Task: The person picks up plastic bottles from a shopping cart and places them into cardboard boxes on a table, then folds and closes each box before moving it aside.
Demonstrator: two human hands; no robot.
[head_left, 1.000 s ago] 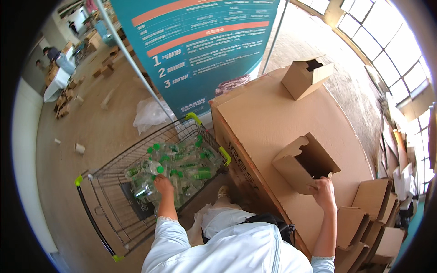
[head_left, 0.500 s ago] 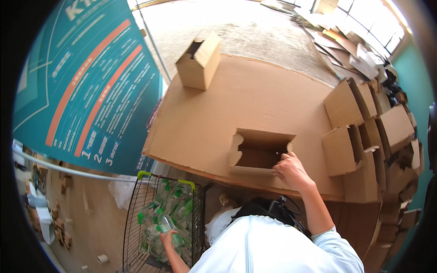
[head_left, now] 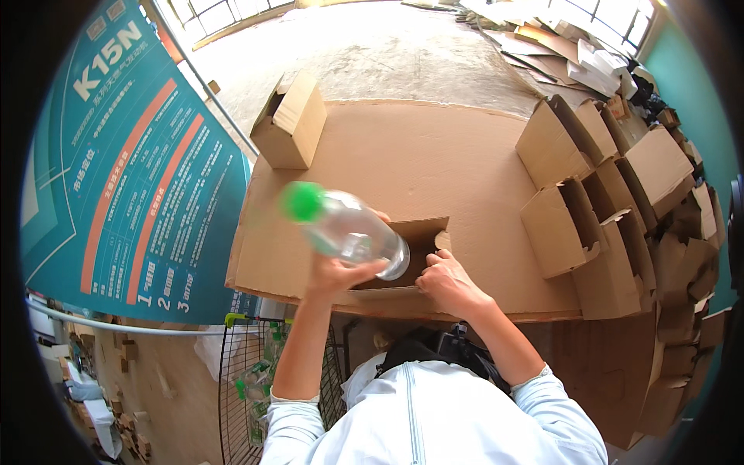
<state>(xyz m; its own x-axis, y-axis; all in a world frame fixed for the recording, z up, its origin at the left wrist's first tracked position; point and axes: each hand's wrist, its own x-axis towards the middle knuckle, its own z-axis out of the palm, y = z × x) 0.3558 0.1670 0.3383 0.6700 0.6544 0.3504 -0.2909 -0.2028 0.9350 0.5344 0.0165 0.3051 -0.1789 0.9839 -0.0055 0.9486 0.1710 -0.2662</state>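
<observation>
While the left hand [head_left: 339, 273] holds one clear bottle [head_left: 353, 225], green-capped, its fingers wrapped around the body, the base hangs over the left end of an open carton [head_left: 422, 230]; cap blurred. Right hand [head_left: 456, 288]: fingers curled closed on that carton's near right edge; exact grip partly hidden. Carton interior: dark, contents cannot be told. Support: large cardboard box [head_left: 403, 155]. Far left corner of it: second carton [head_left: 288, 136], upright, inside mostly unseen. Right side: cluster of open-topped cartons [head_left: 554, 232], depths shadowed. Below left: wire shopping cart [head_left: 232, 320], holding green-capped bottles [head_left: 256, 387], uncounted, partly covered by the left forearm; cart cut off at the lower edge.
</observation>
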